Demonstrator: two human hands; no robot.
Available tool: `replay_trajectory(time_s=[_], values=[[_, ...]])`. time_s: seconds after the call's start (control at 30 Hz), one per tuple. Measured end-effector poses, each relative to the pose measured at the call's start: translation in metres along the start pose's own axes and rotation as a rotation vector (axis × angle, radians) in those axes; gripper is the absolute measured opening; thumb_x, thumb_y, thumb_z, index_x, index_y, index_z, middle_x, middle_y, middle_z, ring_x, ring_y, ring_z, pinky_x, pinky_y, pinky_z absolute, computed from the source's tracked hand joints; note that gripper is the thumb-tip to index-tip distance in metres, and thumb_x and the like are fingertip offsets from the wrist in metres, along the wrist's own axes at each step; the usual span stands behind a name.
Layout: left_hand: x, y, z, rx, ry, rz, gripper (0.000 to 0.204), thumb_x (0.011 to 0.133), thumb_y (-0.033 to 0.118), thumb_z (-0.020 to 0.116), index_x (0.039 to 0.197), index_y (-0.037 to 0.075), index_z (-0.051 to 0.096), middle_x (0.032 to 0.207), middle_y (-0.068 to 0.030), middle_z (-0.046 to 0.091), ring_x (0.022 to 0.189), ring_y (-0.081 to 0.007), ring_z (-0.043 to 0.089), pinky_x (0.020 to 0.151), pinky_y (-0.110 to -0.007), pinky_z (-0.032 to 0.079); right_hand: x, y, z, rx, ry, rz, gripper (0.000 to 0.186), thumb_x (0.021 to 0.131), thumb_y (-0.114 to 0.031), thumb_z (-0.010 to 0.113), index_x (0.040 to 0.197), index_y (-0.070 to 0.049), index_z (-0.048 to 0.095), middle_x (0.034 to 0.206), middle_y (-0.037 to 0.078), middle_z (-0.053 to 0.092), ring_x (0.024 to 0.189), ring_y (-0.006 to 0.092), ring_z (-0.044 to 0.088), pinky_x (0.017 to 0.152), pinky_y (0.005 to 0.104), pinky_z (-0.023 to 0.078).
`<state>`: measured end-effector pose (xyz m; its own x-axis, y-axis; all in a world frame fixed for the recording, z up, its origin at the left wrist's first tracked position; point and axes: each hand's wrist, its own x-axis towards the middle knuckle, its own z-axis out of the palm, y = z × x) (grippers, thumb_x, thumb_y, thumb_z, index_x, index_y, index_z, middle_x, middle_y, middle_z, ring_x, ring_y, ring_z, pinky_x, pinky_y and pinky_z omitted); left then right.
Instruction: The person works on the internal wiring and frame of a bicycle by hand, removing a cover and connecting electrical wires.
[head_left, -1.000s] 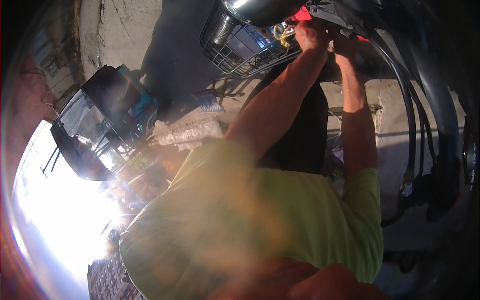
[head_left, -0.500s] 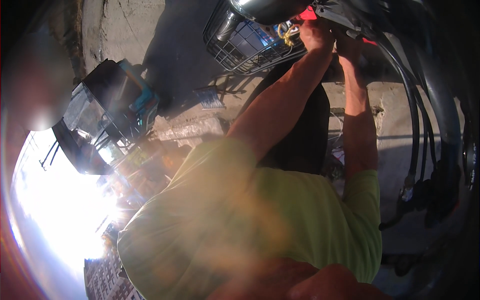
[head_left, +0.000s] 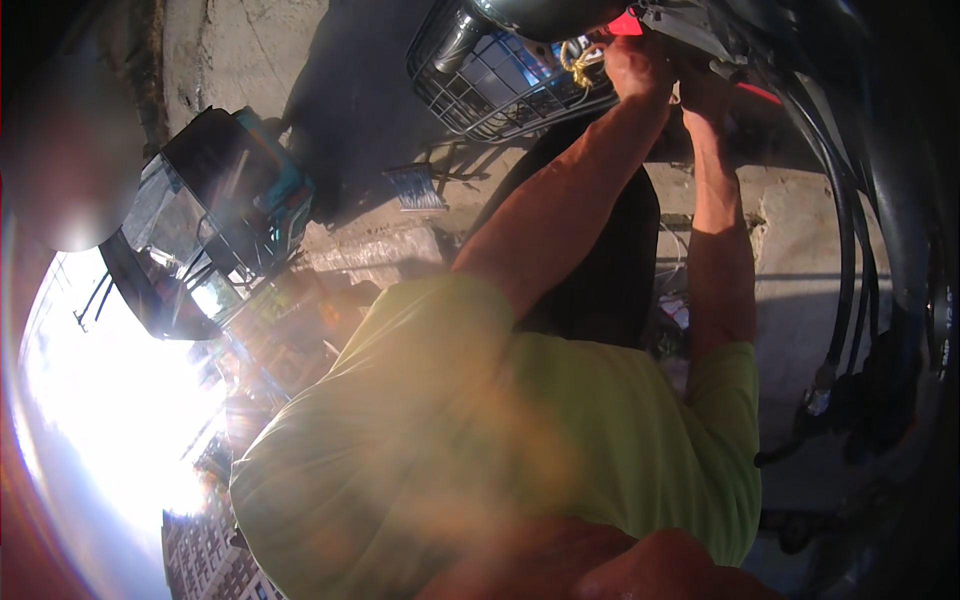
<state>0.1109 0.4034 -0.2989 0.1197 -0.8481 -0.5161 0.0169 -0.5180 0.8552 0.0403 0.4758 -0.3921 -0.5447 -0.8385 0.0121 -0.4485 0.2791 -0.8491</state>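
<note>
At the top of the frame, both hands, left hand (head_left: 640,65) and right hand (head_left: 705,95), reach into dark machine parts (head_left: 700,30) beside a wire basket (head_left: 490,80); whether either grip is closed, I cannot tell.

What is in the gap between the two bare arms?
In the head view, a dark black shape fills the gap between the left forearm and right forearm; what it is stays unclear.

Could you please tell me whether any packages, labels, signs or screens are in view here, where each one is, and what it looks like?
None can be made out for certain.
The closest: a small red tag-like piece at the top, beside the hands, too small to identify.
A wire basket at top centre holds grey, blurred contents; no packaging can be told.
</note>
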Motion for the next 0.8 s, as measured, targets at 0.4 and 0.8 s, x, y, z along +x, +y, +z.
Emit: replay_trajectory(time_s=[0.4,0.8], values=[[0.013,-0.021,-0.004,0.233,-0.017,0.066,0.017,0.094,0.016,0.066,0.097,0.0,0.072,0.086,-0.0132,0.075,0.077,-0.0237,0.072,0.066,-0.038,0.056,0.005,-0.03,-0.017,0.423,-0.045,0.244,0.04,0.088,-0.036,0.083,0.082,0.002,0.074,0.065,0.005,0.064,0.063,0.015,0.06,0.058,0.0362,0.046],[0.036,-0.046,-0.005,0.336,-0.107,0.154,0.018,0.1,0.008,0.048,0.088,0.004,0.061,0.071,-0.0132,0.063,0.051,-0.0252,0.057,0.043,-0.038,0.043,0.001,0.042,0.012,-0.188,0.091,-0.244,0.023,0.097,-0.035,0.069,0.112,-0.019,0.077,0.079,0.011,0.07,0.067,0.0172,0.061,0.062,0.0374,0.046]])
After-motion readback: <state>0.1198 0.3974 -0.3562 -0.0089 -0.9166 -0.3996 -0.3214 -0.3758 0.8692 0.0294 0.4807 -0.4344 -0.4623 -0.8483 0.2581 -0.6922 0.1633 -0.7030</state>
